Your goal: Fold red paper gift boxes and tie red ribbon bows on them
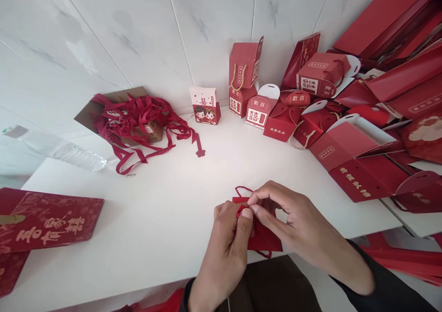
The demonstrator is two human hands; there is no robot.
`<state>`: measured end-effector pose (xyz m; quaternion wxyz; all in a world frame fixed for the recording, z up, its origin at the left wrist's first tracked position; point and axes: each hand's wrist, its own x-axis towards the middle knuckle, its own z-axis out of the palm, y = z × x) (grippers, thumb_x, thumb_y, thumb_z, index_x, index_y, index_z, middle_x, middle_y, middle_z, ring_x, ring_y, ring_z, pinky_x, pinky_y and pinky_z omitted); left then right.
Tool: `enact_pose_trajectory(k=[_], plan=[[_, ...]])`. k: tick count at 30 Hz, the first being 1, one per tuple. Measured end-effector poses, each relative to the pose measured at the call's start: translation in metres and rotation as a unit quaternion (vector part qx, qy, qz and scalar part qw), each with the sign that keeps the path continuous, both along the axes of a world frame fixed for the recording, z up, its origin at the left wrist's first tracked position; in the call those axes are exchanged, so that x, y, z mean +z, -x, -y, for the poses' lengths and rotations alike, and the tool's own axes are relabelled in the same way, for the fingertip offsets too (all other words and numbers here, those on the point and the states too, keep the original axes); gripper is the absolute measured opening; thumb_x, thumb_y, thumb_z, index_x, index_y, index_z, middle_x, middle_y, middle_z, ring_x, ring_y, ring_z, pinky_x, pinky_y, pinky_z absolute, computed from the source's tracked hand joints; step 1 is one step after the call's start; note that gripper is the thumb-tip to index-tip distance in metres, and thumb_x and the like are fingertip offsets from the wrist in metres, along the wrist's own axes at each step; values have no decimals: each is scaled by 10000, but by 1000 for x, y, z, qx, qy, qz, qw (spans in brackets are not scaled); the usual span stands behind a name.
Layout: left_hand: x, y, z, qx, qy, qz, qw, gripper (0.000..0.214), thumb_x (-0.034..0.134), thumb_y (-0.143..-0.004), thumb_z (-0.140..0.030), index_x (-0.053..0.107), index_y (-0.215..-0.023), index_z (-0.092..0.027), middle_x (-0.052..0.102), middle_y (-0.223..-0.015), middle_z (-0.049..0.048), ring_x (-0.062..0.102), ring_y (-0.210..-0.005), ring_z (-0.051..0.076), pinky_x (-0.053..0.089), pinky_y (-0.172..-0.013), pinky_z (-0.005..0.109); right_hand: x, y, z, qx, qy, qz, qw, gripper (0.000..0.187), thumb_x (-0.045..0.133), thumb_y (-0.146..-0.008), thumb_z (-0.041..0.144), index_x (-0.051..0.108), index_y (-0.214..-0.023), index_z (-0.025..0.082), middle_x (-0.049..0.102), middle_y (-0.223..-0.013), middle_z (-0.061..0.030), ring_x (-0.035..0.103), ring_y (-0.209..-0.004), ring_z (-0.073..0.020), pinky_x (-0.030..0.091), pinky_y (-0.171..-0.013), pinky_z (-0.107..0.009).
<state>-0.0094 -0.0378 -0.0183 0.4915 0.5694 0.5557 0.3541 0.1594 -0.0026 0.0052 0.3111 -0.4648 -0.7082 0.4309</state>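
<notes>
Near the front edge of the table, a small red gift bag [264, 238] lies between my hands. A dark red cord loop sticks out beyond its far edge, and another shows at its near edge. My left hand [229, 236] is closed on the bag, thumb pressing down on a bit of red material at its upper part. With thumb and forefinger pinched together, my right hand [286, 213] meets the left thumb at that same spot. What is between the right fingertips is too small to make out. Both hands cover much of the bag.
An open cardboard box [148, 134] spills red ribbons [127, 118] at the back left. Beside it lies a clear plastic bottle [81, 155]. A couple-print box [206, 111] stands by the wall. Red gift boxes [257, 109] crowd the right; red bags [58, 222] lie at left.
</notes>
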Motion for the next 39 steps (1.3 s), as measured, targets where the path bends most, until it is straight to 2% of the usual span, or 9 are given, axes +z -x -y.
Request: enact_pose_trajectory(k=[2, 7, 11, 16, 18, 22, 28, 33, 39], plan=[[-3, 1, -1, 12, 13, 11, 1000, 442, 377, -1047, -529, 573, -792, -226, 593, -832, 43, 509, -876, 217, 418, -809, 344, -1, -1, 2, -20, 14, -3, 1000, 129, 526, -1054, 327, 601, -971, 263, 670, -934, 22, 629, -786, -131, 516, -703, -241], [1, 1, -5, 32, 47, 89, 994, 408, 418, -1044, -509, 681, -1165, -221, 696, -896, 42, 592, -817, 188, 459, -759, 313, 3, -3, 9, -34, 45, -11, 998, 137, 520, -1052, 362, 583, -974, 269, 617, -827, 35, 573, -726, -140, 480, -631, -243], [6, 2, -6, 39, 57, 156, 985, 337, 510, -1021, -470, 719, -1084, -213, 732, -933, 35, 640, -823, 168, 496, -750, 281, 5, -6, 13, 28, 51, 15, 998, 117, 546, -1011, 252, 594, -905, 267, 594, -830, 40, 522, -682, -131, 464, -633, -248], [5, 4, -2, 34, 80, 204, 975, 196, 659, -951, -394, 704, -990, -207, 721, -911, 26, 641, -812, 152, 526, -752, 272, -4, -10, 14, 23, 34, 42, 998, 117, 549, -987, 203, 601, -906, 270, 616, -923, 15, 589, -784, -147, 493, -700, -275], [3, 4, -2, 34, 91, 215, 972, 158, 682, -936, -361, 690, -960, -205, 706, -901, 19, 631, -779, 137, 526, -714, 256, -8, -11, 15, 16, 17, 41, 999, 121, 578, -954, 178, 603, -1012, 282, 634, -1043, -3, 626, -905, -166, 526, -796, -300], [0, 3, -2, 36, 89, 187, 978, 94, 658, -940, -306, 673, -973, -219, 698, -891, 11, 602, -723, 117, 511, -661, 238, -11, -11, 12, 27, 45, 48, 997, 456, 584, -941, 166, 508, -1356, 338, 671, -1181, -9, 672, -992, -177, 561, -862, -325], [-7, 2, 3, 63, -46, 29, 997, 178, 601, -938, -202, 687, -1079, -266, 732, -1047, 27, 685, -936, 181, 566, -771, 292, -11, -10, 6, 34, 67, 42, 996, 365, 565, -972, 196, 598, -1314, 319, 719, -1130, 4, 691, -922, -164, 565, -840, -309], [-25, -4, 6, 88, -270, -146, 948, 335, 556, -931, -47, 656, -1142, -286, 713, -960, 0, 661, -841, 139, 552, -733, 251, -11, -13, 7, 38, 94, 27, 995, 300, 577, -994, 257, 636, -1286, 292, 734, -1038, -5, 687, -822, -162, 577, -761, -289], [-38, -11, 9, 110, -339, -153, 922, 391, 580, -942, -37, 576, -1261, -262, 720, -1048, 39, 694, -927, 160, 581, -784, 266, -8, -15, 2, 47, 105, -1, 993, 348, 451, -1077, 423, 644, -1326, 276, 690, -1272, -73, 650, -1186, -231, 581, -880, -310]])
